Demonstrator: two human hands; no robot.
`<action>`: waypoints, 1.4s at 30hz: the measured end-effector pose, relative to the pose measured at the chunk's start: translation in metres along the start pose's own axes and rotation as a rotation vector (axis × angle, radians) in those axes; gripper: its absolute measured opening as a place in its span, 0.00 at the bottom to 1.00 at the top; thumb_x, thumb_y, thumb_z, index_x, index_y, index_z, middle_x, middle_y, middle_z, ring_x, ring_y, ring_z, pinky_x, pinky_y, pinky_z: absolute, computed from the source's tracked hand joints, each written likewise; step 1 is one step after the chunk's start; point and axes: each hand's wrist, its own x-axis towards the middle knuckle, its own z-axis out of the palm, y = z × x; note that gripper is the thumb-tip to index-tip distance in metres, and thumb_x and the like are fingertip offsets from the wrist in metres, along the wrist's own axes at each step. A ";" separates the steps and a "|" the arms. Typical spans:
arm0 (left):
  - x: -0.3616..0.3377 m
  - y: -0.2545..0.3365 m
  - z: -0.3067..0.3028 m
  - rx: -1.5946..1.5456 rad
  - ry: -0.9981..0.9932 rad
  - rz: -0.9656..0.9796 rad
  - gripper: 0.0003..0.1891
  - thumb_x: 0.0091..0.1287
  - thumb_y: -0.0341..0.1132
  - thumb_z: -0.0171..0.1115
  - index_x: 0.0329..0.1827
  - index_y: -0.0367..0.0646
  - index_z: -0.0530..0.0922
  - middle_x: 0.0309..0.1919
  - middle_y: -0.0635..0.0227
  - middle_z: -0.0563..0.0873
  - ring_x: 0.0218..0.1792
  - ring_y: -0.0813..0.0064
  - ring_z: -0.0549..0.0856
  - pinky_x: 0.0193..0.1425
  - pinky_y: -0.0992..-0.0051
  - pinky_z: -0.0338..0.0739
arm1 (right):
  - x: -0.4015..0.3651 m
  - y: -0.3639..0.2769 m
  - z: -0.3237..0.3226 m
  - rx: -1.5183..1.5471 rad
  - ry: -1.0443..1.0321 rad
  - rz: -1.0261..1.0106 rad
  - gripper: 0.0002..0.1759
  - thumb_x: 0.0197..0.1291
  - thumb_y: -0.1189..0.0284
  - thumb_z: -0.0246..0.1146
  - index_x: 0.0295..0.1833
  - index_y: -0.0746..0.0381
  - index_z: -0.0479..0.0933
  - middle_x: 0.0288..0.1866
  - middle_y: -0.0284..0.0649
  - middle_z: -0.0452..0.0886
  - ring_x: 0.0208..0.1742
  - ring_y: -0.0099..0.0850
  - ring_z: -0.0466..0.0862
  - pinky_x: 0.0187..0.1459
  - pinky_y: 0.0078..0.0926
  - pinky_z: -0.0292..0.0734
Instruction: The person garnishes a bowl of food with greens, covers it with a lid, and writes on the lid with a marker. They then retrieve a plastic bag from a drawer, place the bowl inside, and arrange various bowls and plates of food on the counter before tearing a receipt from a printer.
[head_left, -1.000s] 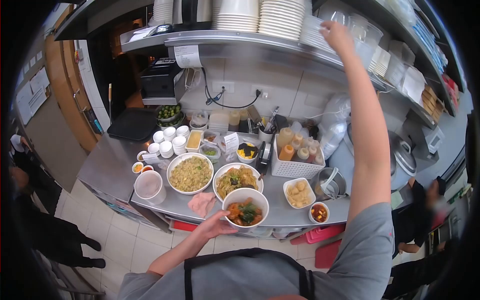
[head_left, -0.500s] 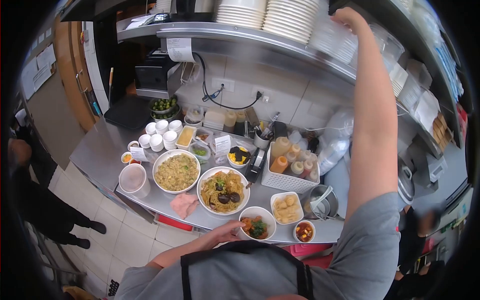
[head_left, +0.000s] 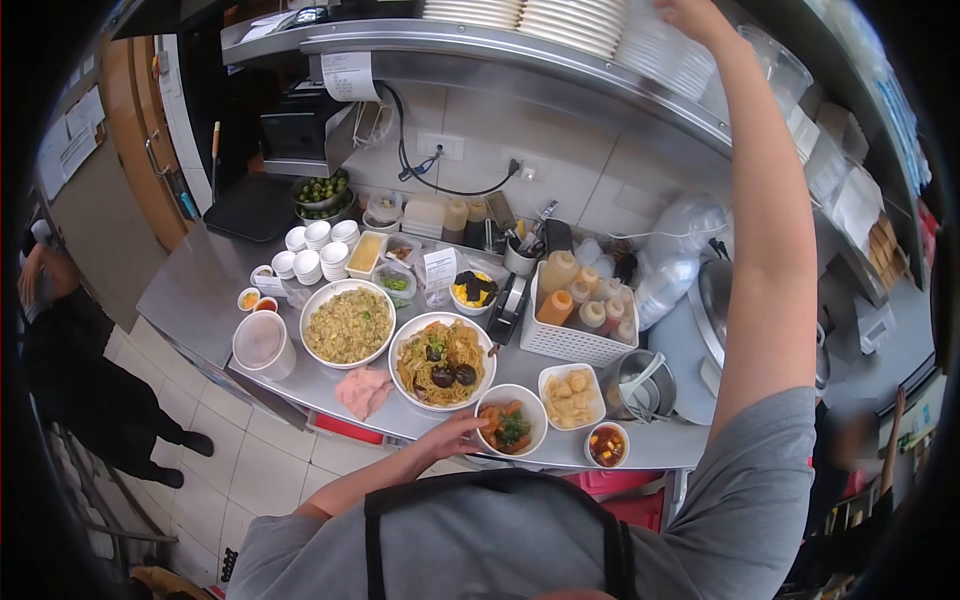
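My left hand (head_left: 452,438) rests at the left side of a white bowl (head_left: 541,428) of orange-brown pieces and chopped greens, its closed fingers at the rim. My right hand (head_left: 697,18) is raised to the overhead shelf, partly cut off by the top edge. Its bent fingers are at a stack of clear plastic lids (head_left: 662,55); how many they grip is hidden. Near the left hand stand a bowl of noodles with dark mushrooms (head_left: 442,362) and a bowl of fried rice (head_left: 347,322). A tub of pale dumpling-like pieces (head_left: 572,396) and a cup of red sauce (head_left: 606,445) stand right of the held bowl.
A white basket of sauce bottles (head_left: 575,342), a metal pot (head_left: 642,385) and a tape dispenser (head_left: 508,308) stand farther back. A lidded tub (head_left: 264,345) and pink cloth (head_left: 363,391) lie leftward. White containers (head_left: 570,25) fill the shelf. A person in dark clothes (head_left: 80,385) stands left.
The counter and shelf have shifted slightly upward in view. My right hand stays raised at the clear lids, now more cut off by the top edge. My left hand remains at the bowl.
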 end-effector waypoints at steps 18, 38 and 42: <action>-0.073 0.063 0.007 0.371 0.245 0.530 0.32 0.64 0.50 0.54 0.65 0.38 0.62 0.58 0.59 0.72 0.60 0.70 0.70 0.62 0.73 0.65 | -0.194 -0.099 0.004 0.419 0.807 -0.438 0.16 0.52 0.79 0.58 0.48 0.64 0.74 0.45 0.43 0.79 0.45 0.38 0.79 0.45 0.30 0.74; -0.030 0.073 0.041 0.449 0.260 0.560 0.20 0.66 0.44 0.55 0.54 0.38 0.74 0.47 0.65 0.79 0.51 0.77 0.76 0.55 0.75 0.70 | -0.563 -0.261 0.163 1.626 0.023 1.366 0.09 0.58 0.72 0.61 0.42 0.66 0.78 0.36 0.32 0.79 0.36 0.18 0.74 0.40 0.15 0.70; 0.018 0.023 0.025 0.556 0.478 0.711 0.21 0.67 0.44 0.50 0.51 0.33 0.74 0.48 0.52 0.78 0.51 0.61 0.77 0.57 0.69 0.67 | -0.569 -0.295 0.189 1.134 0.143 1.093 0.09 0.57 0.73 0.61 0.39 0.69 0.76 0.35 0.41 0.79 0.35 0.27 0.75 0.41 0.24 0.71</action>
